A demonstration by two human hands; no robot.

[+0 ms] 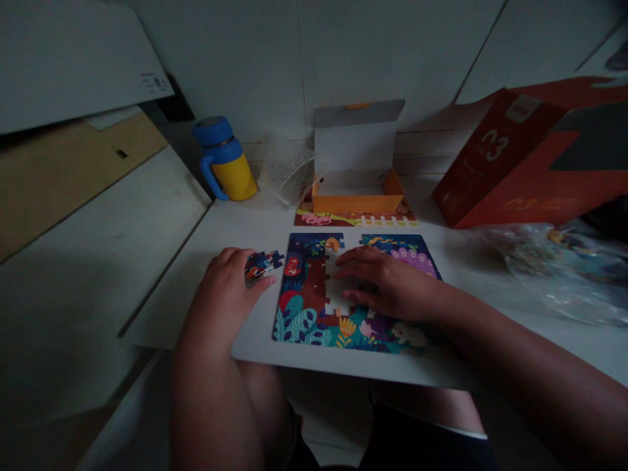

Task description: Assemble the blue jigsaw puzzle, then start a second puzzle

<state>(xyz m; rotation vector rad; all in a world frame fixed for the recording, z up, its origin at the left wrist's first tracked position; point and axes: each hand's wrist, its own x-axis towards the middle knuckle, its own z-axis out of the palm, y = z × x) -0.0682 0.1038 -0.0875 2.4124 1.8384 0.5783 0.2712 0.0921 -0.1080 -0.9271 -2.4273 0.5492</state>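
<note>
A colourful jigsaw puzzle [307, 288] lies flat on the white table, its border joined on several sides and a bare gap in its middle. My left hand [228, 281], left of the puzzle, grips a few dark jigsaw puzzle pieces [263, 263] between thumb and fingers. Over the right part of the puzzle rests my right hand [377, 278], palm down with fingers apart, reaching toward the gap. It covers some of the puzzle, and I see nothing held in it. An orange-tipped piece [333, 244] sits at the gap's top edge.
Behind the puzzle stands an open orange box [358, 203] on a printed sheet [324, 219]. A blue and yellow mug [228, 163] and clear plastic [289, 173] are at the back left. To the right are a large red box [515, 163] and a plastic bag [554, 268].
</note>
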